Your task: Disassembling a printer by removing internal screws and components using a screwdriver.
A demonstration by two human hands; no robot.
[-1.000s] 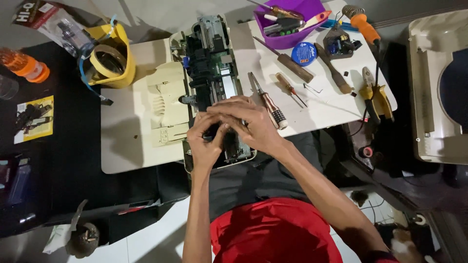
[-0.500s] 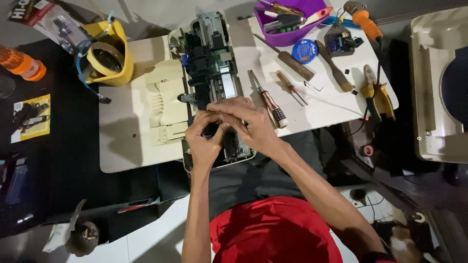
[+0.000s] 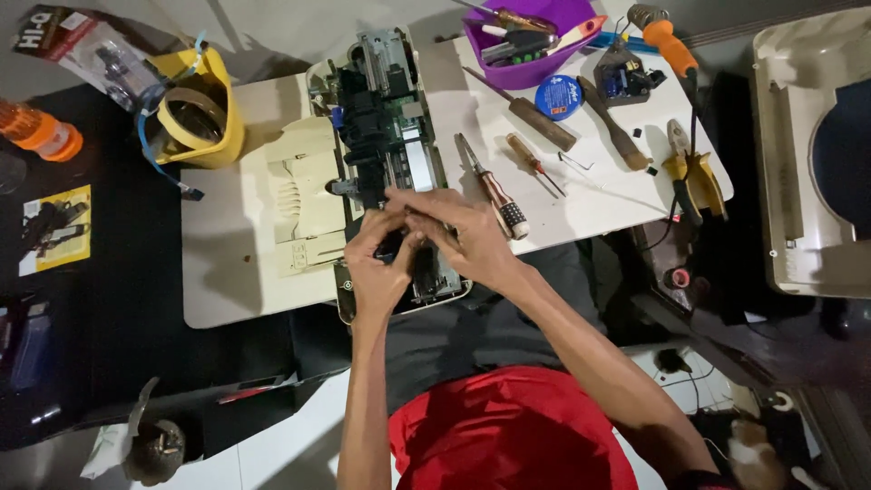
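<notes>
An opened printer chassis (image 3: 386, 136) with a dark mechanism and green circuit parts lies lengthwise on a small white table (image 3: 227, 272). Both hands work together at its near end. My left hand (image 3: 376, 263) grips the black mechanism from the left side. My right hand (image 3: 458, 236) lies across it from the right, fingers pinching a small part against the left hand's fingertips. What the fingers hold is hidden. A cream plastic cover panel (image 3: 304, 200) lies just left of the chassis.
Screwdrivers (image 3: 494, 186) lie right of the chassis, with a purple tray of tools (image 3: 526, 36), a blue round tin (image 3: 558, 95), yellow-handled pliers (image 3: 685, 168) and an orange-handled soldering iron (image 3: 667, 36). A yellow container with tape (image 3: 195, 113) stands at the back left. A cream appliance (image 3: 817, 154) sits far right.
Both hands stay on the near end of the mechanism; the fingers have shifted slightly. Nothing else on the table has moved.
</notes>
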